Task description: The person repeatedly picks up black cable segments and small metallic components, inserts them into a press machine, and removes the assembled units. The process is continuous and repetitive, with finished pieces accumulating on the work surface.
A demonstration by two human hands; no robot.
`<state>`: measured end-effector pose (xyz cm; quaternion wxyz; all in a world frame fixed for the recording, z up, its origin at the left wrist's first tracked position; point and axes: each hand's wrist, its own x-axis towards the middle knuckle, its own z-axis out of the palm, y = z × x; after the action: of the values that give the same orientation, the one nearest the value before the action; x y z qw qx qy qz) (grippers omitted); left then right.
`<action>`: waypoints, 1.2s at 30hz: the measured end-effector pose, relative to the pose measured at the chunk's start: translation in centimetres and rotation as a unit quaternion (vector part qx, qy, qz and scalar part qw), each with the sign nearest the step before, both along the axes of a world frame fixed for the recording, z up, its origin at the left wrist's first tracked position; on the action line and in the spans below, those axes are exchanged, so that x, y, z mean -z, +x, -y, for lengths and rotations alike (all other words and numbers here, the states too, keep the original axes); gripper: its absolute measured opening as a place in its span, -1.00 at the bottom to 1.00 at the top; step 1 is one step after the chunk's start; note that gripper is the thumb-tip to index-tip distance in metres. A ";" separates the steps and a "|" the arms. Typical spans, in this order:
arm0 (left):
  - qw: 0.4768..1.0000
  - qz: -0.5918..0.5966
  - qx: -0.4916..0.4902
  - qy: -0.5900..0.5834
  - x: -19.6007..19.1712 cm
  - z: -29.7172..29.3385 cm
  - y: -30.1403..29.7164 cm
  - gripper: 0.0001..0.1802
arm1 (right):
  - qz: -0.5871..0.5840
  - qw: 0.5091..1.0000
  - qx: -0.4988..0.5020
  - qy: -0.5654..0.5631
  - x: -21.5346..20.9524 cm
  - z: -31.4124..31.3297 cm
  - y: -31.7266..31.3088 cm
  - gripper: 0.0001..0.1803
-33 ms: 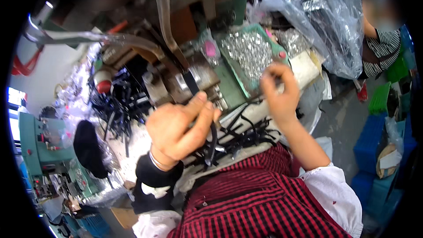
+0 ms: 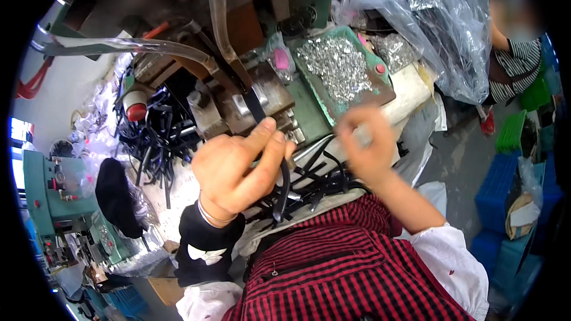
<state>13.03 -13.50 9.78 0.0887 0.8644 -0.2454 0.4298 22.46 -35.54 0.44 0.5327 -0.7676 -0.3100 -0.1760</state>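
Black strap lies on the machine's metal block, at one o'clock from the left hand, its loose tail curling down toward five o'clock. To do this well, I'd keep the strap flat and in line with the block, pinched close for control but with fingertips clear of the metal parts. The left hand reaches toward one o'clock, back upward, fingers clamped on the strap. At three o'clock from it, the right hand is bent and blurred, below the tray; I cannot tell whether its fingers hold anything.
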 end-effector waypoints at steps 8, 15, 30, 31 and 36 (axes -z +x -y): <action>0.994 -0.075 -0.066 -0.051 -1.8 0.8 -3.3 -0.75 | 0.025 0.966 -0.107 -0.233 2.1 -2.6 -7.8 -0.87; 0.822 0.016 -0.369 -0.433 3.5 -7.4 -13.2 -0.85 | 0.037 0.958 -0.088 -0.269 3.4 -3.7 -7.8 -0.86; 0.642 -0.360 -0.665 -0.131 12.4 -17.1 -19.1 -0.87 | -0.115 0.993 0.022 0.008 -3.9 -1.4 4.7 -0.89; 0.647 -0.379 -0.645 -0.148 11.4 -16.5 -19.5 -0.86 | -0.135 0.990 0.036 0.003 -3.3 -0.9 4.2 -0.90; 0.672 -0.339 -0.635 -0.174 8.5 -14.8 -21.0 -0.80 | -0.091 0.995 -0.034 0.016 -7.2 -3.0 2.4 -0.89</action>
<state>-7.93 1.28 1.28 0.0206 0.8667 0.4893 0.0944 24.84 -32.57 7.59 0.5767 -0.7607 -0.2830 -0.0925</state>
